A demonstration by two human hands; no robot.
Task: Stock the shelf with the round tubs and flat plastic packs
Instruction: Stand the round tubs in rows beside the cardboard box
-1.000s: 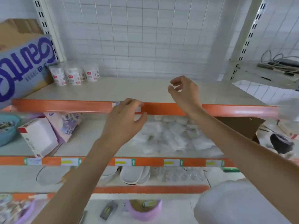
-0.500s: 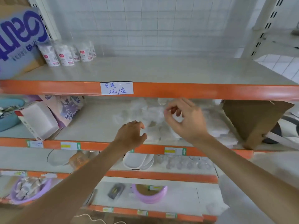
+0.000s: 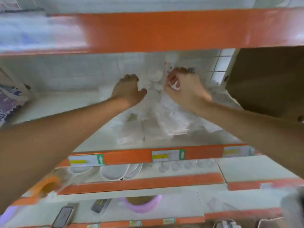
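Note:
A heap of clear flat plastic packs (image 3: pixel 158 124) lies on the middle shelf (image 3: pixel 131 157), piled higher toward the back wall. Both my arms reach in under the upper orange beam (image 3: pixel 164 30). My left hand (image 3: pixel 127 90) has its fingers curled into the left side of the heap and grips a clear pack (image 3: pixel 152 79). My right hand (image 3: pixel 185 89) is curled around a small white item with a red rim (image 3: pixel 175 84), too blurred to tell whether it is a tub. The whole view is motion-blurred.
A brown cardboard box (image 3: pixel 266 79) stands on the same shelf close to my right hand. A purple printed pack (image 3: pixel 8 104) leans at the far left. Below are white plates (image 3: pixel 116 171), small clear cups (image 3: pixel 185 164) and a purple basin (image 3: pixel 143 205).
Both hands dropped from the upper shelf edge and went deep into the middle shelf. They now close on items in the pack heap. The camera has moved lower and closer.

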